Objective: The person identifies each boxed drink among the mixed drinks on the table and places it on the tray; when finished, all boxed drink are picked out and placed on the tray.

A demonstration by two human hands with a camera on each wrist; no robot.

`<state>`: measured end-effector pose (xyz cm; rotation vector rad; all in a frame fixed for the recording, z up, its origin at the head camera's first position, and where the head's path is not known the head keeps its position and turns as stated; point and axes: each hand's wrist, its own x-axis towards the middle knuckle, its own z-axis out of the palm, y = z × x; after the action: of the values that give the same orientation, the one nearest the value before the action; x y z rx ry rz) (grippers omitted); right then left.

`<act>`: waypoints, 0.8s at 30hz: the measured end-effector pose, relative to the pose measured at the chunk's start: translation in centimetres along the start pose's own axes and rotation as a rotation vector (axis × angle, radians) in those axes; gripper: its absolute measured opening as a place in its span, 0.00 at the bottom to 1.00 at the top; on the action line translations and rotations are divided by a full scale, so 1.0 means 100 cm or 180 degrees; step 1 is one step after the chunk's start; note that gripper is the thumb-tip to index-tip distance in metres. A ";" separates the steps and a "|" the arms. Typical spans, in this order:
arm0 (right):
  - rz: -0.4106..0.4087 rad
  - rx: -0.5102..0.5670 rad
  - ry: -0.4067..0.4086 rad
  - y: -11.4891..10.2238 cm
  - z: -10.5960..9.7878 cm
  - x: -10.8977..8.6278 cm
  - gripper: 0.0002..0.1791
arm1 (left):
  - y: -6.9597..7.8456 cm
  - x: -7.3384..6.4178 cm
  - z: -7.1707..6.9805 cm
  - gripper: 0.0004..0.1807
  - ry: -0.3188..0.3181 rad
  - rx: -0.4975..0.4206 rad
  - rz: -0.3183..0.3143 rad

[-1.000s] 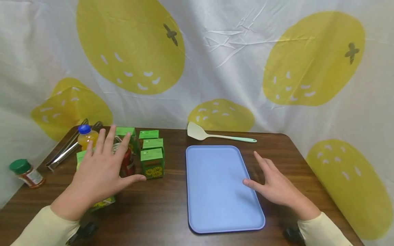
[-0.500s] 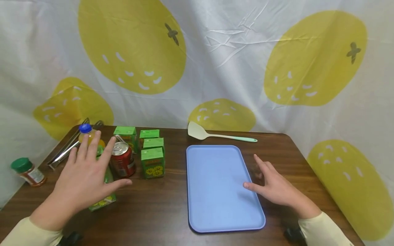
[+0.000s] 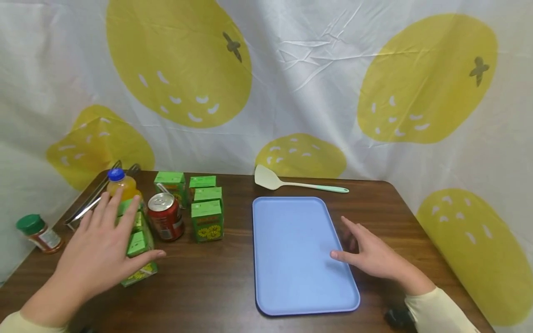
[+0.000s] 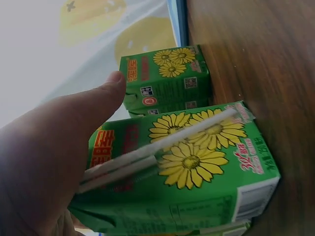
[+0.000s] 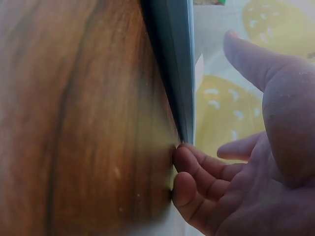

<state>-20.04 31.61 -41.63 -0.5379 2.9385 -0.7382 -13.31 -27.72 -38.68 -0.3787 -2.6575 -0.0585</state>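
My left hand [image 3: 93,252], fingers spread and thumb out to the right, is over a row of green drink cartons at the left of the table. It partly hides them. In the left wrist view the nearest drink carton [image 4: 197,142], printed with yellow flowers and carrying a white straw, lies right beside the palm; the thumb points away, not wrapped around it. Extended beside the right edge of a blue tray [image 3: 297,259] is my right hand [image 3: 374,254]. Its lower fingertips are right at the tray's side in the right wrist view, and its thumb overlaps the tray from above.
A red soda can [image 3: 165,217] stands right of the left hand, with more green cartons [image 3: 207,222] beyond. An orange juice bottle [image 3: 125,187], metal tongs [image 3: 89,206] and a green-capped spice jar [image 3: 39,233] are at the left. A spatula [image 3: 300,185] lies behind the tray.
My left hand has moved left and lower, uncovering the soda can and coming over the near cartons. My right hand has dropped slightly at the tray's edge. The tray has stayed put.
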 end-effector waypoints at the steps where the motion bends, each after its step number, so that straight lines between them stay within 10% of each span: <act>1: -0.0019 0.0012 0.0001 0.001 0.000 0.000 0.62 | 0.000 -0.001 0.000 0.73 0.0000 0.0001 0.0007; 24: -0.0224 0.0280 -0.0336 0.005 0.003 -0.003 0.54 | 0.001 -0.021 0.007 0.72 -0.0097 -0.0439 -0.0148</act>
<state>-19.88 32.05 -42.12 -0.6540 2.7886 -0.8155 -11.77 -28.12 -40.28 -0.3645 -2.7003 -0.2534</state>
